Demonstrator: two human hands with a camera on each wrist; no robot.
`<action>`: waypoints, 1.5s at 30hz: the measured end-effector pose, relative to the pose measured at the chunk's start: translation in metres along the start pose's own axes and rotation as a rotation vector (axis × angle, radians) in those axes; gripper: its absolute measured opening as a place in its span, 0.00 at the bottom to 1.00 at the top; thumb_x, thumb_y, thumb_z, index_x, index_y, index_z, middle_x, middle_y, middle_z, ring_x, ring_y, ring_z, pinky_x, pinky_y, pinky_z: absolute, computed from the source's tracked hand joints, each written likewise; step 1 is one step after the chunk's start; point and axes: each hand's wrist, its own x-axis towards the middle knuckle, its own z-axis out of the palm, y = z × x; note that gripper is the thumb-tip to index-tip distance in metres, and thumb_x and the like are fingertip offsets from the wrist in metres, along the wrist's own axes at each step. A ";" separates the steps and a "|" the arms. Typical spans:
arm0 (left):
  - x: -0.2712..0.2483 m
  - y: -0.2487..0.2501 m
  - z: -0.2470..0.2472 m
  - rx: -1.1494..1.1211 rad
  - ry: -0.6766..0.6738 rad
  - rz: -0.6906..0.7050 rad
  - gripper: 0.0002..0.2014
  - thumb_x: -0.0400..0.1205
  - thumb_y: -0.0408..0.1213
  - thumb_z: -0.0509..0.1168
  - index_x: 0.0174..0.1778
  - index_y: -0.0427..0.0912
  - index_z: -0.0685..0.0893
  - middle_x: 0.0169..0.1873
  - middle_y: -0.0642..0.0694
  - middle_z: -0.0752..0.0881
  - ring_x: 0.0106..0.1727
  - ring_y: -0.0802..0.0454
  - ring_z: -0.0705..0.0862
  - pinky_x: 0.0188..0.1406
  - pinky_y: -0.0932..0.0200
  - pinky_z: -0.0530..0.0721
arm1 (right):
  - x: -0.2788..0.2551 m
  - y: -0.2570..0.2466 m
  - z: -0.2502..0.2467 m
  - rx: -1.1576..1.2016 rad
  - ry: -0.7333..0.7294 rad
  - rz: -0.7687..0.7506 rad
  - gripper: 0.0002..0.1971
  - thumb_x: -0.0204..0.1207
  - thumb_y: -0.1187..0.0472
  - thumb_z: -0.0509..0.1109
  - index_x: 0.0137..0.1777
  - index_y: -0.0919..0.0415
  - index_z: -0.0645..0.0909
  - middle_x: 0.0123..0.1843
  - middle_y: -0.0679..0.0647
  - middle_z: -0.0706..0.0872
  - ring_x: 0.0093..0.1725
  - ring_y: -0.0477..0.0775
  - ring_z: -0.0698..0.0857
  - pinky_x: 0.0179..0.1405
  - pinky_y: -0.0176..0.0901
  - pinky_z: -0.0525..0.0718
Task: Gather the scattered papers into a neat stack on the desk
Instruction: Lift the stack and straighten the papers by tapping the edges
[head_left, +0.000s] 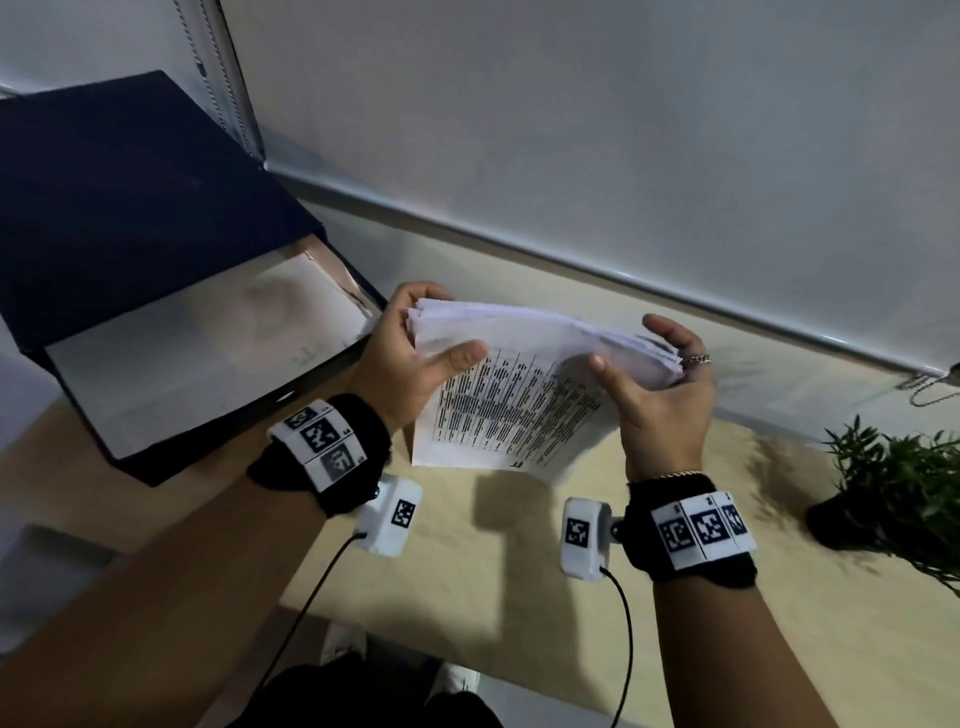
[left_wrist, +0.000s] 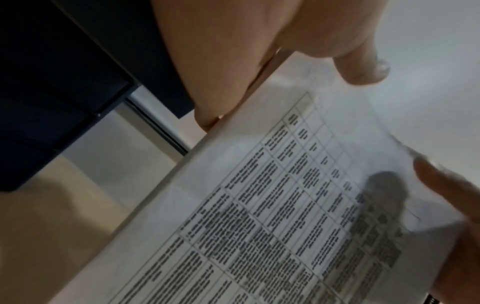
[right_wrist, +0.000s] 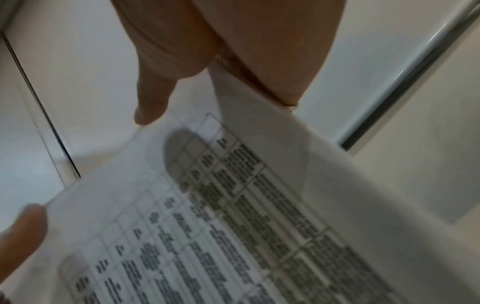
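Observation:
A thick stack of white papers (head_left: 519, 410) stands tilted over the light wooden desk (head_left: 493, 582), its printed table facing me. My left hand (head_left: 436, 327) grips the stack's upper left edge, with the thumb on the front sheet. At the upper right edge my right hand (head_left: 636, 348) grips it the same way. The stack's lower edge hangs close to the desk; whether it touches, I cannot tell. The left wrist view shows the printed sheet (left_wrist: 285, 205) under my left thumb (left_wrist: 363, 67). The right wrist view shows the sheet (right_wrist: 233, 226) below my right thumb (right_wrist: 150, 102).
A dark blue box file (head_left: 130, 234) lies open at the left, showing its pale inside. At the right edge of the desk stands a potted plant (head_left: 893, 483). A white blind with a bottom rail (head_left: 623, 270) runs along the back, its chain (head_left: 930, 389) hanging far right.

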 end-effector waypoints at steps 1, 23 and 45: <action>0.001 -0.002 0.000 0.024 0.004 -0.019 0.26 0.67 0.44 0.81 0.56 0.42 0.78 0.47 0.50 0.86 0.47 0.59 0.88 0.51 0.62 0.86 | 0.001 0.003 0.000 -0.021 -0.018 0.012 0.30 0.58 0.62 0.89 0.60 0.52 0.83 0.62 0.66 0.87 0.58 0.63 0.89 0.62 0.62 0.86; 0.008 0.073 0.023 0.711 0.029 0.458 0.40 0.66 0.47 0.79 0.74 0.43 0.74 0.71 0.51 0.77 0.75 0.49 0.74 0.77 0.47 0.70 | 0.017 -0.011 -0.017 -0.945 -0.311 -0.497 0.12 0.74 0.52 0.74 0.44 0.62 0.90 0.33 0.62 0.89 0.33 0.66 0.88 0.29 0.45 0.76; -0.042 -0.067 -0.012 0.338 0.175 -0.088 0.08 0.72 0.35 0.73 0.41 0.49 0.81 0.37 0.59 0.86 0.40 0.62 0.82 0.43 0.66 0.79 | -0.008 0.067 -0.057 -0.576 0.076 0.070 0.17 0.70 0.59 0.80 0.58 0.49 0.82 0.44 0.52 0.89 0.44 0.56 0.89 0.50 0.51 0.87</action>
